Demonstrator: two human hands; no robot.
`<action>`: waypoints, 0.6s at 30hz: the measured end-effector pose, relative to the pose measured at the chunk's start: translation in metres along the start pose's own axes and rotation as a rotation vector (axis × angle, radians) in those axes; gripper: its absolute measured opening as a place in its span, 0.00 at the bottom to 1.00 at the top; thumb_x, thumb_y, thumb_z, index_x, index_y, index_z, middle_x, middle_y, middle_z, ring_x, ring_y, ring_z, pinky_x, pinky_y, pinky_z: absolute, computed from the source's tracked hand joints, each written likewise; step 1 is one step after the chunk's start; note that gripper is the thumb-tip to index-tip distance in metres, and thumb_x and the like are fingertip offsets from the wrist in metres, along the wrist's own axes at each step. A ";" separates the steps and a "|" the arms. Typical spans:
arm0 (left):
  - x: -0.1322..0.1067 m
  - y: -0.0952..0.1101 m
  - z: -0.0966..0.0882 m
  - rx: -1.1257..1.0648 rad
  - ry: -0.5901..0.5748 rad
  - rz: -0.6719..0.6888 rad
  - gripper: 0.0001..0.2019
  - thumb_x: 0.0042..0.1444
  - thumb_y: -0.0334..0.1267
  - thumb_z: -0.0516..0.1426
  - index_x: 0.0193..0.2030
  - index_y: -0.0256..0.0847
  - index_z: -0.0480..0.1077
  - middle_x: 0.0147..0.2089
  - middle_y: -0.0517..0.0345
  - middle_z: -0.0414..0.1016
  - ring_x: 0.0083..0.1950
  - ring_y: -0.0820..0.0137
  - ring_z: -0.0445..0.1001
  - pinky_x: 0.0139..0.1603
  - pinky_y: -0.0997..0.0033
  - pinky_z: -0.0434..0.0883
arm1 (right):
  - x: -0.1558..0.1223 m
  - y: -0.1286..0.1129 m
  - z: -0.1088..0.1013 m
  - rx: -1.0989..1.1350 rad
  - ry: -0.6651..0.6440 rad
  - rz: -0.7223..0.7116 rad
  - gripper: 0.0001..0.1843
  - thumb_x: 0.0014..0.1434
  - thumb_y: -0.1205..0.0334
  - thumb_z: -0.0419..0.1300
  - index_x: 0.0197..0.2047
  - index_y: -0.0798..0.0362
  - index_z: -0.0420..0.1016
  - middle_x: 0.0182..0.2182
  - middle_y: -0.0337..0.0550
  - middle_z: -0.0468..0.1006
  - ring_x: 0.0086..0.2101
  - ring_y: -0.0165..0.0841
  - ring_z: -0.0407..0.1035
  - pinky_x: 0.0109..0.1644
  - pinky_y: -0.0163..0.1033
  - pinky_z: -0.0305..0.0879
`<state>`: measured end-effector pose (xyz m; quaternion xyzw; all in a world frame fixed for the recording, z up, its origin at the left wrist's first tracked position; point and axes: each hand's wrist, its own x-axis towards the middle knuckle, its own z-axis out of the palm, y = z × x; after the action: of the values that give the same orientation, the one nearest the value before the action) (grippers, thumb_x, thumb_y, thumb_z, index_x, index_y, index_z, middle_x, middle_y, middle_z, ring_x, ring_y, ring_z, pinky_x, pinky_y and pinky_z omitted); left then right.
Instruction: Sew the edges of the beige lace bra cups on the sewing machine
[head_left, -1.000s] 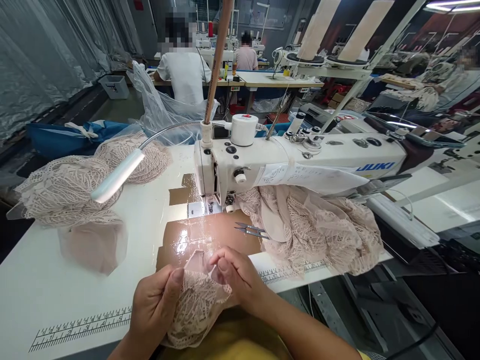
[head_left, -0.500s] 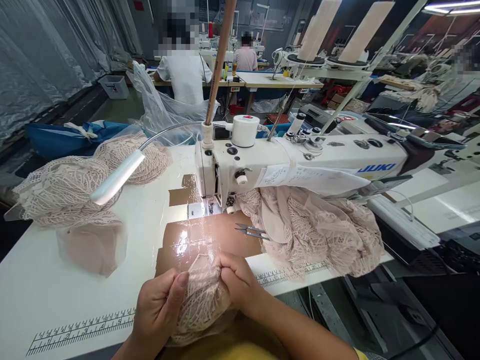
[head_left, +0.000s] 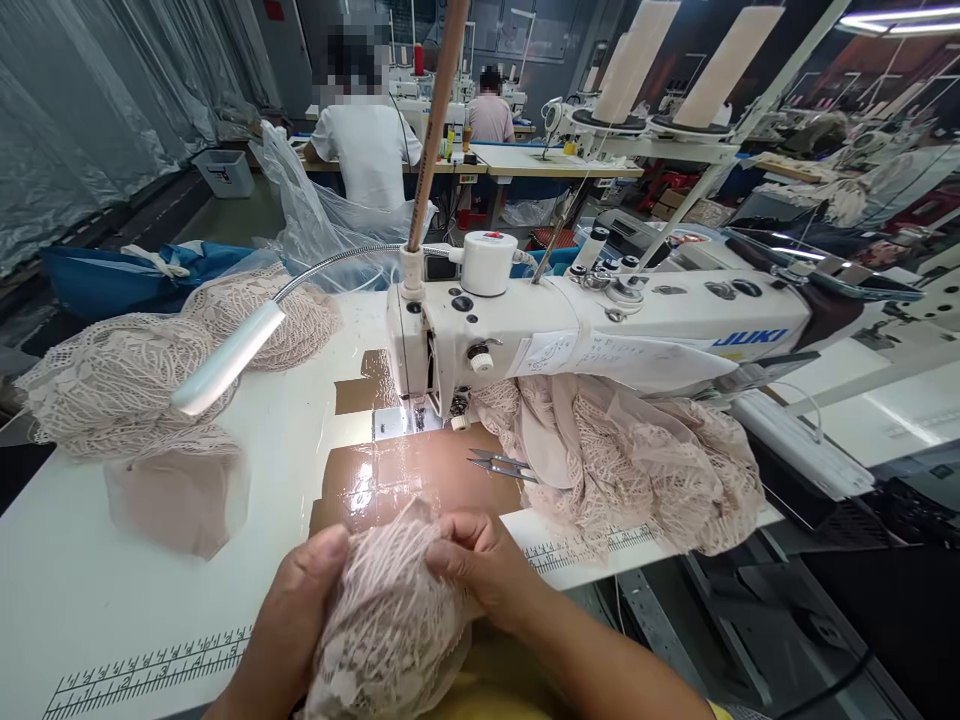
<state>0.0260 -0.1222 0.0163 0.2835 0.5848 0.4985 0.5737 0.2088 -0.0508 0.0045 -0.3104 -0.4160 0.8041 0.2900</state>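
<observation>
A piece of beige lace fabric (head_left: 390, 610) is spread between my two hands at the front edge of the table. My left hand (head_left: 296, 605) grips its left side, the thumb pointing up and the other fingers hidden behind the lace. On the other side my right hand (head_left: 476, 565) pinches the upper right edge between thumb and fingers. Just beyond the hands stands a white sewing machine (head_left: 600, 310), its needle area over a metal plate (head_left: 388, 423). Thread snips (head_left: 502, 464) lie on the table to the right of the needle.
Bundles of beige lace (head_left: 112, 380) sit at the left, with a sheer piece (head_left: 180, 495) before them. More lace (head_left: 637, 460) is heaped under the machine arm. A lamp (head_left: 229, 360) reaches over the table (head_left: 277, 480). A person in white (head_left: 364, 150) sits ahead.
The lace has been turned and opened out, so more of its patterned face shows. My left hand has shifted slightly left, and my right thumb has moved onto the lace's edge.
</observation>
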 end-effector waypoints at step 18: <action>-0.021 -0.035 0.005 -0.118 -0.207 -0.027 0.18 0.59 0.50 0.51 0.46 0.43 0.76 0.32 0.53 0.79 0.39 0.61 0.78 0.42 0.59 0.76 | 0.012 0.007 0.017 0.405 0.313 -0.022 0.17 0.37 0.56 0.75 0.22 0.55 0.74 0.20 0.36 0.72 0.22 0.26 0.62 0.29 0.32 0.61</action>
<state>0.0431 -0.1516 -0.0071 0.2914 0.4960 0.4922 0.6533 0.1873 -0.0539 0.0034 -0.3620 -0.1999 0.8099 0.4160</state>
